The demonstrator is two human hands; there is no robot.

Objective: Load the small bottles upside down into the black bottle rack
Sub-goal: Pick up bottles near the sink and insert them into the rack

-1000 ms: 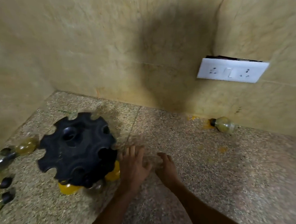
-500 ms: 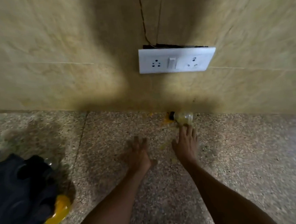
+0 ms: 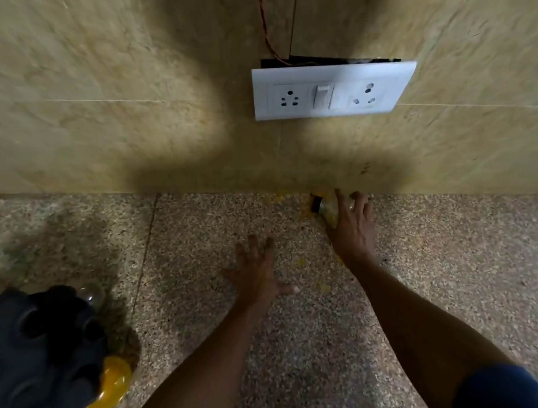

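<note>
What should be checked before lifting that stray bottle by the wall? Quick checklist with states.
1. Right hand on the small bottle: ok, fingers curl over it.
2. Grip fully closed: cannot tell, hand hides the far side.
3. Black cap on: ok.
4. Left hand free: ok, spread over the floor, holds nothing.
5. Black bottle rack in view: ok, lower left.
6. Free rack slot: cannot tell, blurred.
</note>
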